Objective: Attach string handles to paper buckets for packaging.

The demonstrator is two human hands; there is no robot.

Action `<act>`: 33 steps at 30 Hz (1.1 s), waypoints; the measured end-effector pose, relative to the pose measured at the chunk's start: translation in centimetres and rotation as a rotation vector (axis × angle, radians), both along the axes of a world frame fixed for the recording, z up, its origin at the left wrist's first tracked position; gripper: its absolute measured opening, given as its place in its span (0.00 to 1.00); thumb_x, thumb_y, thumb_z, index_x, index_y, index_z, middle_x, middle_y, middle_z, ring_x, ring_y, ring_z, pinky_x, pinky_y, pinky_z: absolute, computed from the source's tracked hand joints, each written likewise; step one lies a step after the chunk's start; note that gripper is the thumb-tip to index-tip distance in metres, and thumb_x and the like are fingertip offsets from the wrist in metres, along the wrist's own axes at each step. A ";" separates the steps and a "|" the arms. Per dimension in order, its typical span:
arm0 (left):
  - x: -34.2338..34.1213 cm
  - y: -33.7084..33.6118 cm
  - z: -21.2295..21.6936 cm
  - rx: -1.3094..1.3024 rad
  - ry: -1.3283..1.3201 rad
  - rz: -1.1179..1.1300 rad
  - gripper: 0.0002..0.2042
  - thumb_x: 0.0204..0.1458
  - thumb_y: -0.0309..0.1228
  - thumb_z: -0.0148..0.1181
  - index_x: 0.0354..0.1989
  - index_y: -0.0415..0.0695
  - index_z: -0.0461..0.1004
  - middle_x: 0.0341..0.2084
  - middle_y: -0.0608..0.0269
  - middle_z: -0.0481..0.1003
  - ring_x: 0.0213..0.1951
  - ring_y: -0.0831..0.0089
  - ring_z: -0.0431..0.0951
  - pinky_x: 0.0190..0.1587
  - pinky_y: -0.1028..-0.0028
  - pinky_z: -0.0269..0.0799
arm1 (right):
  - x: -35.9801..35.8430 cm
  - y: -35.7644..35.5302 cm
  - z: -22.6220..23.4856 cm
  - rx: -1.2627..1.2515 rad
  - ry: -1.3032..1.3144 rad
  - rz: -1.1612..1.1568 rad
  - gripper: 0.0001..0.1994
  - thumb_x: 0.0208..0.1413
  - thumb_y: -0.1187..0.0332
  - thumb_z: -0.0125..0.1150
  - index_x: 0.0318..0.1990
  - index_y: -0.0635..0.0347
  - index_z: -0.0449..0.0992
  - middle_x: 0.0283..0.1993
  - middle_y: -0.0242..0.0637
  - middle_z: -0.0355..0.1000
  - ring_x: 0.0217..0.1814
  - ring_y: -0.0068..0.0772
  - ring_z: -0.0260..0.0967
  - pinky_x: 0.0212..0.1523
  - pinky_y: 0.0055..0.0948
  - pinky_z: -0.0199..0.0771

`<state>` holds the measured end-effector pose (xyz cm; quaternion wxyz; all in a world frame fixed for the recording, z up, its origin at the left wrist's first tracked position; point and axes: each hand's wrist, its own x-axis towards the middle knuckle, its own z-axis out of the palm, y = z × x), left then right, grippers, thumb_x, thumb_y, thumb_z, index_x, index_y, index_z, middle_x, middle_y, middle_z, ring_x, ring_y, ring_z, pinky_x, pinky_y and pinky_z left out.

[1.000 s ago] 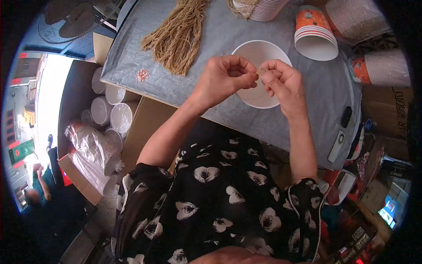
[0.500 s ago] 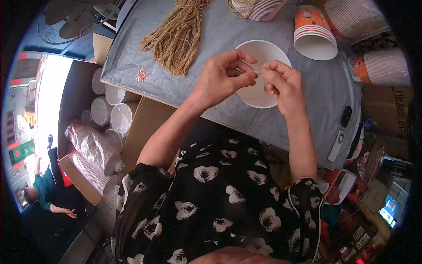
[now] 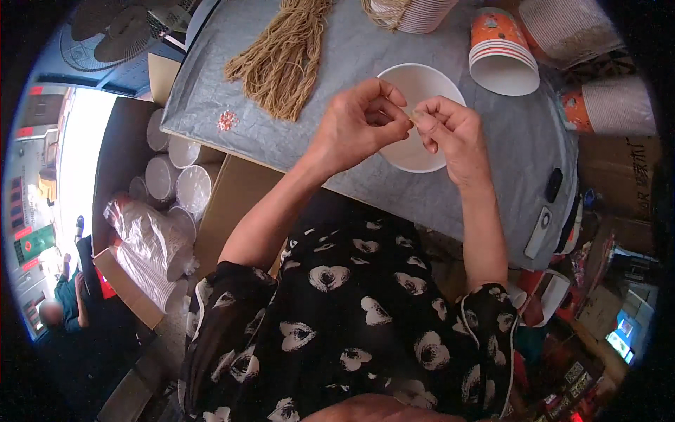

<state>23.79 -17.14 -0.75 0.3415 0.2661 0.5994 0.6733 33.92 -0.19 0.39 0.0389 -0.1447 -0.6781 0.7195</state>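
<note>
My left hand [image 3: 360,128] and my right hand [image 3: 450,133] meet fingertip to fingertip above a white paper bucket [image 3: 416,159]. Each hand is closed in a thumb-and-finger pinch. Whatever sits between the fingertips is too small to name; a tiny brownish bit shows there. The bucket stands on the grey-covered table, its round mouth facing up and partly hidden by both hands. Beyond my left hand lies a bundle of tan cords [image 3: 285,67]. A small heap of red and white bits [image 3: 227,121] rests near the table's left edge.
Orange and white nested buckets [image 3: 503,60] lie at the back right, near more stacks [image 3: 566,28]. A white remote [image 3: 539,232] and a black object [image 3: 554,185] are at the right edge. An open carton [image 3: 126,288] holds wrapped tubs on the left. Another person [image 3: 70,302] sits far left.
My fingertips have drawn slightly closer together, the right hand shifting a little left. At the far left, the other person's arm has moved.
</note>
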 end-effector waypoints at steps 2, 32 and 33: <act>0.0 -0.1 0.1 0.000 -0.022 0.003 0.14 0.53 0.21 0.66 0.46 0.36 0.70 0.32 0.61 0.80 0.38 0.75 0.82 0.44 0.76 0.79 | 0.0 0.0 -0.2 -0.042 0.005 -0.007 0.09 0.59 0.65 0.64 0.37 0.63 0.76 0.24 0.24 0.67 0.23 0.13 0.59 0.24 0.16 0.58; -0.1 -0.2 0.3 0.004 -0.064 -0.035 0.06 0.56 0.25 0.65 0.38 0.35 0.77 0.31 0.63 0.80 0.36 0.77 0.82 0.40 0.78 0.79 | 0.2 -0.1 0.3 0.018 0.005 -0.035 0.09 0.59 0.67 0.63 0.37 0.65 0.78 0.23 0.26 0.67 0.22 0.13 0.59 0.23 0.16 0.58; -0.1 -0.2 0.3 -0.011 -0.064 -0.055 0.07 0.57 0.26 0.65 0.39 0.36 0.76 0.32 0.63 0.80 0.37 0.76 0.82 0.42 0.78 0.78 | 0.2 -0.1 0.3 0.026 0.019 -0.044 0.08 0.59 0.68 0.63 0.37 0.65 0.78 0.23 0.25 0.68 0.22 0.13 0.60 0.24 0.16 0.59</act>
